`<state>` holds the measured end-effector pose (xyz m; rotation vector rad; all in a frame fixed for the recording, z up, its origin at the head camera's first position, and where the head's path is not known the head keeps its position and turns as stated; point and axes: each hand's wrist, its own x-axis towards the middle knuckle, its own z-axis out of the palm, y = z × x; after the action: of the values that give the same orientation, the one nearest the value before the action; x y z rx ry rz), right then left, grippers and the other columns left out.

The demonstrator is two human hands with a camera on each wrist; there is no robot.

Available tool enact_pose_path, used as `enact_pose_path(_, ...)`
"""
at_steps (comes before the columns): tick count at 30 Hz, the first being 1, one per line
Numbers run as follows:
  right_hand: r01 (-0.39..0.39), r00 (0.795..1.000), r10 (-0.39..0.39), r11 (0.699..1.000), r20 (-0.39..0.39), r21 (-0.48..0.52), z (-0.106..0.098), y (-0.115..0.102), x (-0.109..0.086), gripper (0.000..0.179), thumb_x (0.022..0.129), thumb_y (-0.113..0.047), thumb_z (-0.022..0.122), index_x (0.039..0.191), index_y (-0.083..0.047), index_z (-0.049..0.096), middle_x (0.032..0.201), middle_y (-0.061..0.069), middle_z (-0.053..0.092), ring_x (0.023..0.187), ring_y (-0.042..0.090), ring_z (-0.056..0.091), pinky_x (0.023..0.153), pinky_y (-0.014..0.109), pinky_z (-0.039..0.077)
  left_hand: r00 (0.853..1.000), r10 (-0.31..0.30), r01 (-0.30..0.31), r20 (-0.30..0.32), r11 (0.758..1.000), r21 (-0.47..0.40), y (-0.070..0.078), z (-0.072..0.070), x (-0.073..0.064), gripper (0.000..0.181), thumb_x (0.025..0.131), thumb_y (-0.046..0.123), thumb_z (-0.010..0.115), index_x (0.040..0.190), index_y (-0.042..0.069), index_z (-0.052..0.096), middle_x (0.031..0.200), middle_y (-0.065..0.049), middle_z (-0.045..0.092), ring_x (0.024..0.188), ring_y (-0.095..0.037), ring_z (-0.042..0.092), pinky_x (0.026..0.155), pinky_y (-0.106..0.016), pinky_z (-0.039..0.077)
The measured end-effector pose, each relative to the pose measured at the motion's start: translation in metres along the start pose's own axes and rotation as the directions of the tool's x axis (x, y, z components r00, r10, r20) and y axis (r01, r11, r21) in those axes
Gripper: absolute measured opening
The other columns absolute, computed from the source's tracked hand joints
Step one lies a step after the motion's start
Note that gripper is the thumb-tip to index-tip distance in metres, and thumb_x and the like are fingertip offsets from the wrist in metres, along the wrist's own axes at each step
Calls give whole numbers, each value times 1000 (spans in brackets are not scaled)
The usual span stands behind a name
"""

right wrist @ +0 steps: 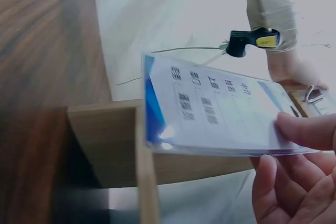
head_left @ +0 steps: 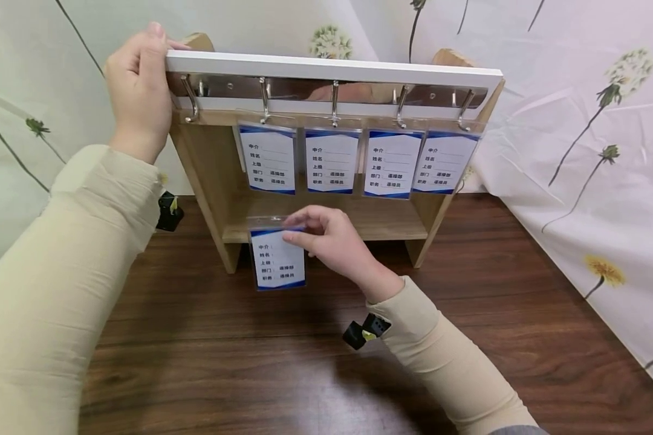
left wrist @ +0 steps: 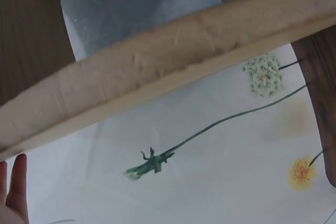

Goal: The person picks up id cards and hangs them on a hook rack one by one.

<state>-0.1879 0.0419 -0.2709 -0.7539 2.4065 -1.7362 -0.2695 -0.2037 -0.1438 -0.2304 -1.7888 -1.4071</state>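
My right hand (head_left: 332, 241) pinches the upper right corner of a badge (head_left: 279, 266), a clear sleeve with a white and blue printed card. The badge is below the hooks and in front of the rack's lower shelf. In the right wrist view, the thumb (right wrist: 307, 131) lies on the badge's (right wrist: 210, 108) printed face, with the other fingers behind it. My left hand (head_left: 141, 90) grips the left end of the rack's white board (head_left: 332, 64); part of its fingers is hidden behind. Several similar badges (head_left: 332, 160) hang in a row from the other hooks (head_left: 334, 103).
The leftmost hook (head_left: 190, 99) has no badge on it. The wooden rack (head_left: 207, 181) stands on a dark wood-grain surface (head_left: 239, 350). Behind it hangs a white cloth (head_left: 549, 121) printed with flowers.
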Motion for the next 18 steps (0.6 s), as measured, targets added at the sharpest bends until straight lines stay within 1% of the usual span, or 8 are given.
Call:
enact_pose_path(3, 47, 999, -46, 998, -23, 29, -2, -11, 6, 18, 93, -11, 68, 108, -2, 70, 97, 12, 72, 69, 11, 54, 60, 25, 47, 1000, -6, 6, 4, 1000, 23, 0, -3, 3, 35, 99, 24, 49, 76, 28, 74, 80, 21, 69, 79, 1, 61, 71, -16, 40)
enact_pose_path(6, 79, 996, -77, 996, -34, 47, -3, -20, 12, 19, 94, -12, 66, 109, -2, 70, 92, 10, 71, 65, 12, 51, 60, 28, 51, 1000, -12, 11, 9, 999, 53, 0, -5, 5, 35, 97, 22, 50, 73, 32, 73, 75, 24, 67, 73, 2, 58, 67, -17, 37)
enact_pose_path(8, 92, 995, -91, 994, -32, 54, -3, -26, 15, 19, 95, -13, 65, 110, -2, 70, 93, 10, 70, 64, 13, 50, 59, 30, 52, 1000, -18, 16, 22, 997, 72, 1, -6, 5, 35, 96, 20, 49, 71, 32, 71, 75, 24, 67, 74, 2, 58, 67, -17, 36)
enact_pose_path(10, 104, 994, -102, 993, -30, 55, -2, -32, 19, 21, 96, -14, 63, 113, -3, 69, 97, 10, 71, 66, 13, 50, 59, 30, 53, 999, -33, 30, 34, 996, 80, 2, -7, 6, 35, 95, 19, 48, 72, 31, 71, 76, 23, 67, 73, 2, 57, 66, -18, 36)
enact_pose_path(13, 121, 992, -120, 991, -26, 50, 0, -40, 25, 23, 97, -15, 61, 118, -5, 67, 109, 10, 71, 77, 12, 56, 59, 31, 54, 998, -48, 44, 43, 994, 96, 4, -8, 5, 36, 96, 18, 47, 74, 30, 72, 78, 23, 67, 76, 2, 58, 67, -18, 36)
enact_pose_path(15, 130, 991, -129, 990, -23, 49, 1, -44, 29, 25, 98, -16, 60, 121, -7, 66, 115, 9, 71, 86, 12, 59, 60, 33, 55, 998, -51, 47, 38, 993, 105, 5, -8, 5, 36, 96, 18, 46, 76, 30, 74, 78, 23, 67, 74, 2, 57, 67, -18, 36)
enact_pose_path(17, 137, 990, -136, 989, -20, 51, 3, -49, 33, 25, 99, -17, 59, 122, -9, 65, 118, 7, 70, 93, 11, 60, 61, 36, 56, 998, -50, 46, 32, 993, 109, 6, -8, 5, 37, 96, 17, 46, 77, 29, 76, 78, 24, 67, 77, 3, 58, 67, -18, 36)
enact_pose_path(18, 142, 990, -142, 988, -20, 54, 5, -51, 36, 25, 99, -18, 59, 122, -10, 65, 117, 6, 71, 92, 12, 60, 61, 37, 56, 998, -49, 45, 31, 993, 112, 6, -8, 4, 37, 96, 17, 46, 78, 29, 76, 78, 24, 67, 76, 3, 58, 67, -18, 36)
